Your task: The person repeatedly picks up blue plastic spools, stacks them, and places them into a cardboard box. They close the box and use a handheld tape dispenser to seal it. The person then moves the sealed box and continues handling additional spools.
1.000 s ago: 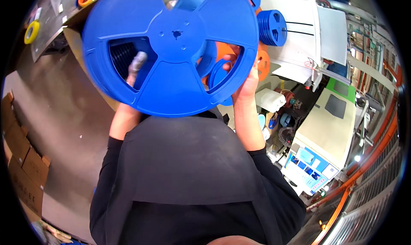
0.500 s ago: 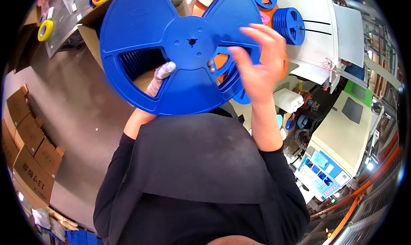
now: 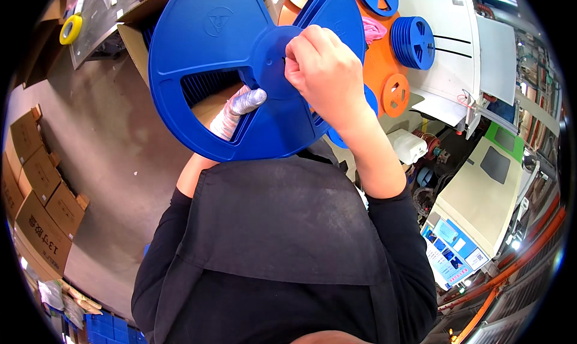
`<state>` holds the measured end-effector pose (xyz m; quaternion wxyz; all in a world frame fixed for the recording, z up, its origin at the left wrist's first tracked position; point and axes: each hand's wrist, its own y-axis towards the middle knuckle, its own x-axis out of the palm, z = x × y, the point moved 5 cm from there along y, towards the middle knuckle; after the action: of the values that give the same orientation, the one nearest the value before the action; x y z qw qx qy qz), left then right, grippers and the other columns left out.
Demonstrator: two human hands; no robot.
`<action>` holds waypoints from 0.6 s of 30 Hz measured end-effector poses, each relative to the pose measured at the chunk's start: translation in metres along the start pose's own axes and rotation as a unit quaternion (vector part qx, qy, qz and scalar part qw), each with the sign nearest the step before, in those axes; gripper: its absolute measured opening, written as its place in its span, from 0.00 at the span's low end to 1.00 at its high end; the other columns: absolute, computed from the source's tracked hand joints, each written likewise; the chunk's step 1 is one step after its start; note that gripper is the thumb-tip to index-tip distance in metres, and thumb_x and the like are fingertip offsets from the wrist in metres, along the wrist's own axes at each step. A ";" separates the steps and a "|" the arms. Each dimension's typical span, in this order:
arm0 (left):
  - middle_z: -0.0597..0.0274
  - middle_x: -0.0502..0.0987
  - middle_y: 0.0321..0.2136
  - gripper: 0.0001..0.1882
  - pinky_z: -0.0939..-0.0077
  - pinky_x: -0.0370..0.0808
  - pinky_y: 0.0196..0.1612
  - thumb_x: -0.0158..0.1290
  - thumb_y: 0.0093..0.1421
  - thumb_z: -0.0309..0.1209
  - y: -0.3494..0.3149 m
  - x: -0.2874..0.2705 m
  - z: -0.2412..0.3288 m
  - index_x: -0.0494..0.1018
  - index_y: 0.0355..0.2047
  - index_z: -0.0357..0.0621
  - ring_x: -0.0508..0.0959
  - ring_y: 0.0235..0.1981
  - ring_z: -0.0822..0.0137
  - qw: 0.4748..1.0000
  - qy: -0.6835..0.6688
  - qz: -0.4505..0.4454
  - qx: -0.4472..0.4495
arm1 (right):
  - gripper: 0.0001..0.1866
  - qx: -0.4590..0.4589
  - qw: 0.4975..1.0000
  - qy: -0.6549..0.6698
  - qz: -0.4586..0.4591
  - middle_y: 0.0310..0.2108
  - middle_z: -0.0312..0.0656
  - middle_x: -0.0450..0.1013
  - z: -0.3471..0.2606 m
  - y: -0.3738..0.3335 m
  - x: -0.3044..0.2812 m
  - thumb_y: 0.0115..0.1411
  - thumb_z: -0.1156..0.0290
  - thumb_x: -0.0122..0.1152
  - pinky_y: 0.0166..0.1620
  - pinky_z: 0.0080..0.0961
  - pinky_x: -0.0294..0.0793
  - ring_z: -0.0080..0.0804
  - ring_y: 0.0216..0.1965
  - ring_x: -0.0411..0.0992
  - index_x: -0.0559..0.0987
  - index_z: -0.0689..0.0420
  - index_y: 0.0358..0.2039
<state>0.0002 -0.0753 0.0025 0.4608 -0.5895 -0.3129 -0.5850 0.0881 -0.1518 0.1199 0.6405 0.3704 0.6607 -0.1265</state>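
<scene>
Gripping blue reel (image 3: 240, 49): left hand (image 3: 231, 112); right hand (image 3: 324, 73) clenched at hub (image 3: 272, 76). Orange surface (image 3: 377, 67) beyond, cartons (image 3: 45, 224) on floor (image 3: 114, 145).

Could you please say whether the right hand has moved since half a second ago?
Yes, the right hand moved left, away from the white panel.

One left hand (image 3: 234, 111) and one right hand (image 3: 327, 73) were counted — two altogether — with one hand-held, round blue plastic reel (image 3: 268, 61). Also counted were one round yellow tape roll (image 3: 64, 33), one crumpled pink cloth (image 3: 374, 29), one stack of blue plastic discs (image 3: 409, 43), two thin black rods (image 3: 451, 39) and one white plastic container (image 3: 409, 147).
</scene>
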 end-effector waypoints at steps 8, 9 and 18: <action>0.46 0.72 0.49 0.50 0.54 0.75 0.55 0.63 0.47 0.54 0.006 0.002 -0.003 0.57 0.63 0.39 0.75 0.51 0.54 1.000 -0.014 -0.012 0.008 | 0.06 0.275 0.952 0.134 0.009 0.23 0.38 0.69 0.075 -0.064 -0.052 0.51 0.75 0.64 0.30 0.24 0.71 0.29 0.26 0.71 0.74 0.59 0.23; 0.46 0.72 0.49 0.50 0.54 0.75 0.55 0.63 0.47 0.54 0.006 0.002 -0.003 0.57 0.63 0.39 0.75 0.51 0.54 1.000 -0.015 -0.013 0.007 | 0.10 0.356 0.933 0.036 -0.028 0.24 0.39 0.70 0.099 -0.090 -0.065 0.54 0.69 0.66 0.31 0.31 0.71 0.32 0.26 0.71 0.75 0.60 0.23; 0.47 0.73 0.50 0.53 0.53 0.74 0.56 0.67 0.42 0.52 0.004 0.002 -0.010 0.57 0.64 0.41 0.76 0.50 0.52 0.998 0.039 0.022 -0.035 | 0.54 0.345 0.933 0.094 0.028 0.65 0.55 0.55 0.076 -0.061 -0.011 0.47 0.51 0.73 0.65 0.37 0.56 0.46 0.67 0.53 0.53 0.59 0.67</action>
<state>-0.0002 -0.0861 0.0032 0.4648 -0.5887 -0.2606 -0.6078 0.1044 -0.2470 0.1006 0.4116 0.5970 0.6228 -0.2937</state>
